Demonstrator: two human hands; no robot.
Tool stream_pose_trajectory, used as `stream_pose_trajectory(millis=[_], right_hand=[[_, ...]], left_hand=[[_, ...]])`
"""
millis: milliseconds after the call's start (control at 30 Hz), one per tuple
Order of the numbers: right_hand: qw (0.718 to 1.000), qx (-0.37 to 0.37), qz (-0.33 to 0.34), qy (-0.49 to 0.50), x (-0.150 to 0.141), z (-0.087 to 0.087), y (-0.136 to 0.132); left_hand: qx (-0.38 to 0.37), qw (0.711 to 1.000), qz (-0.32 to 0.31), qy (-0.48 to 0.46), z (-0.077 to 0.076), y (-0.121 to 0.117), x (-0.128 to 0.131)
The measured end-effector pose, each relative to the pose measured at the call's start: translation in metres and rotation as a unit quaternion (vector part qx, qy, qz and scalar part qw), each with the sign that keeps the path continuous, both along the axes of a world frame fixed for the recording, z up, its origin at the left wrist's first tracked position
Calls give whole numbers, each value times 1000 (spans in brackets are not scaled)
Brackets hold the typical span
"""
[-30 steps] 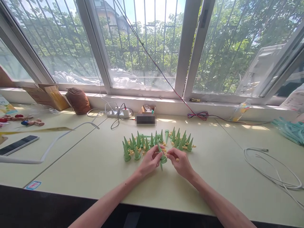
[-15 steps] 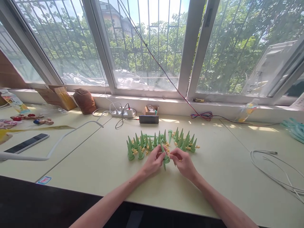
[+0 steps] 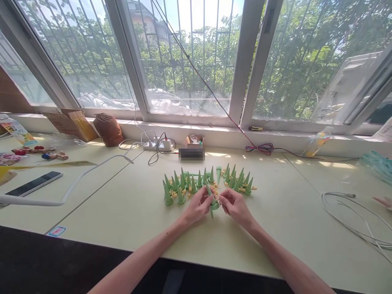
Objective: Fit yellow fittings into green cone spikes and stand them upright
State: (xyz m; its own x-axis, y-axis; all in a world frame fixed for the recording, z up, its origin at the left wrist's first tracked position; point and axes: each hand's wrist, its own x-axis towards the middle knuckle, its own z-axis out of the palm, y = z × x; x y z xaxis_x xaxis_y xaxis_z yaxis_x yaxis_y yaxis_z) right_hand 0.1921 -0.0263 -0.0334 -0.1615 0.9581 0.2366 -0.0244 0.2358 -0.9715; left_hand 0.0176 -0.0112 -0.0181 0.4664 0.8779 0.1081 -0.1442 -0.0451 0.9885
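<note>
My left hand grips a green plastic spike, cone-shaped with a round collar, held tilted above the table. A thin green end pokes out below the fingers. Close by on its right, my right hand has thumb and fingertips pinched at the collar; whatever lies in that pinch is too small to make out. Beyond my hands, several like green cones stand on their collars to the left, with another group of cones to the right. Small yellow fittings lie scattered among them. One cone stands point down between the groups.
Behind the cones are a small cardboard box and a power strip with cables. A phone and a white bent tube are at left. Coiled cable and a pinkish shape are at right.
My right fingertips have shifted slightly at the spike's collar, while my left hand keeps its hold. A blurred pinkish shape has come in at the right edge.
</note>
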Motion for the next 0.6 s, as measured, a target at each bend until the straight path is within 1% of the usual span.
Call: stream_pose_trajectory(millis=[333, 467, 600], right_hand=[[1000, -18, -2, -4, -1, 9, -2], [1000, -30, 0, -8, -1, 8, -2], [999, -24, -10, -24, 0, 5, -2]], left_hand=[[11, 1000, -4, 2, 1, -1, -1], [26, 1000, -6, 9, 1, -1, -1], [54, 998, 6, 34, -2, -1, -1]])
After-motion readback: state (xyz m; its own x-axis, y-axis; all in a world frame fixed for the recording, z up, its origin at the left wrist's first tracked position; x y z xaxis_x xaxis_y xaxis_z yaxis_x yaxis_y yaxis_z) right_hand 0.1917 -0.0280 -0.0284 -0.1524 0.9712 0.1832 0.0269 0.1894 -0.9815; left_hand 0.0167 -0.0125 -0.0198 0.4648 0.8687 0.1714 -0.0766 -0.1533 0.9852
